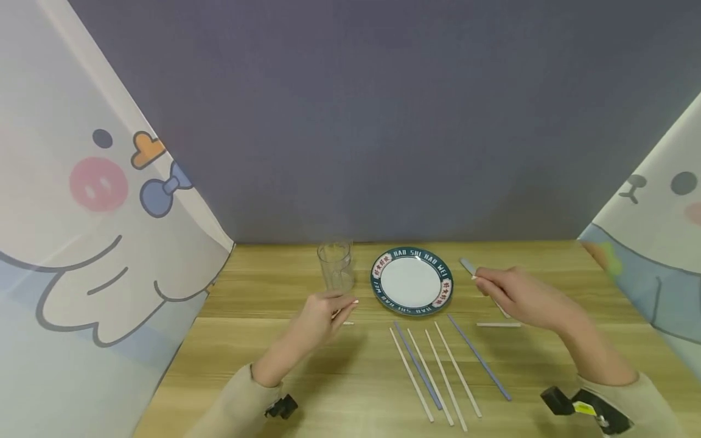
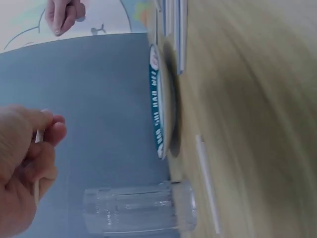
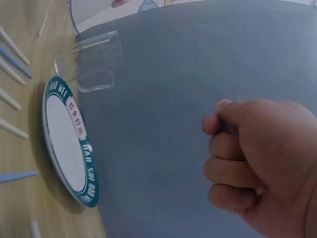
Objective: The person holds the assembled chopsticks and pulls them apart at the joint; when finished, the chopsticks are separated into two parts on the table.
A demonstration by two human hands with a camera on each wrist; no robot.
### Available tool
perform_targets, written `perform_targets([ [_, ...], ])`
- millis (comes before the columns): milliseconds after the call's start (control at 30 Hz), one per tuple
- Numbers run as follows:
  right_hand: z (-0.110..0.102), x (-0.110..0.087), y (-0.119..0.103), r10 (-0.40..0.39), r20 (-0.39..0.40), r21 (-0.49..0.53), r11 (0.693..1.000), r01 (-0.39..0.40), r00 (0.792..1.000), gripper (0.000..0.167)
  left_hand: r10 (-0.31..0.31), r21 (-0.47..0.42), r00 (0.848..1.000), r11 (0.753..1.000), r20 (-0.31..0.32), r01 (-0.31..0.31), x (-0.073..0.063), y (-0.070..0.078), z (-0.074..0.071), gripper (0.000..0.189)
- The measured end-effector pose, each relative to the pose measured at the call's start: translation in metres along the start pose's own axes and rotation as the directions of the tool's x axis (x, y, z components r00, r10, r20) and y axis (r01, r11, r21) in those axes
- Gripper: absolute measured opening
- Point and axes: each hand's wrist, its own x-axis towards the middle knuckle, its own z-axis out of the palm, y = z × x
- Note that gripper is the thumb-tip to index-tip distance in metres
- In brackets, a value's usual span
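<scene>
My left hand (image 1: 320, 316) is raised over the table, near the clear glass (image 1: 338, 271). Its thumb and fingers pinch a short, thin white stick (image 2: 36, 191), which passes through the curled fingers in the left wrist view. My right hand (image 1: 520, 296) hovers right of the round plate (image 1: 413, 310), its fingers curled into the palm. At its thumb and index finger a small white tip (image 1: 473, 278) pokes out, seemingly a white stick mostly hidden by the hand. Behind that hand in the head view lies a flat grey-blue strip (image 1: 467, 264) with a pale end.
Several long white sticks (image 1: 446, 380) and two blue sticks (image 1: 479, 358) lie on the wooden table in front of the plate. One short white stick (image 1: 498, 325) lies below the right hand. Another white stick (image 2: 208, 183) lies near the glass. A dark panel (image 1: 405, 121) stands behind.
</scene>
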Motion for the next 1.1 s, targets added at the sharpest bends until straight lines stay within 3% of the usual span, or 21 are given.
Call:
perform_targets([
  [133, 0.003, -0.014, 0.011, -0.032, 0.044, 0.052, 0.998, 0.03, 0.998, 0.02, 0.018, -0.074, 0.995, 0.997, 0.102, -0.011, -0.009, -0.004, 0.001, 0.015],
  [267, 0.015, -0.028, 0.019, -0.039, 0.065, 0.096, 0.995, 0.032, 0.997, 0.025, -0.033, -0.103, 0.986, 0.993, 0.166, 0.051, -0.016, -0.001, 0.006, 0.025],
  [433, 0.029, -0.045, 0.038, -0.105, -0.022, -0.028, 0.994, 0.104, 0.994, 0.033, -0.077, -0.052, 0.963, 0.994, 0.259, 0.093, -0.021, -0.004, 0.012, 0.023],
  [567, 0.036, -0.055, 0.053, -0.119, -0.03, -0.083, 0.99, 0.116, 0.992, 0.029, -0.086, -0.032, 0.941, 0.994, 0.329, 0.102, -0.023, -0.008, 0.018, 0.019],
  [700, 0.042, -0.06, 0.063, -0.099, -0.004, -0.056, 0.994, 0.099, 0.995, 0.025, -0.115, -0.048, 0.916, 0.988, 0.385, 0.144, -0.022, -0.01, 0.025, 0.016],
  [967, 0.056, -0.065, 0.078, -0.109, 0.014, -0.039, 0.993, 0.109, 0.994, 0.028, -0.174, -0.066, 0.852, 0.97, 0.493, 0.236, -0.021, -0.012, 0.033, 0.015],
  [1100, 0.06, -0.069, 0.082, -0.1, 0.032, -0.017, 0.995, 0.1, 0.994, 0.028, -0.194, -0.058, 0.831, 0.963, 0.52, 0.261, -0.024, -0.016, 0.036, 0.018],
])
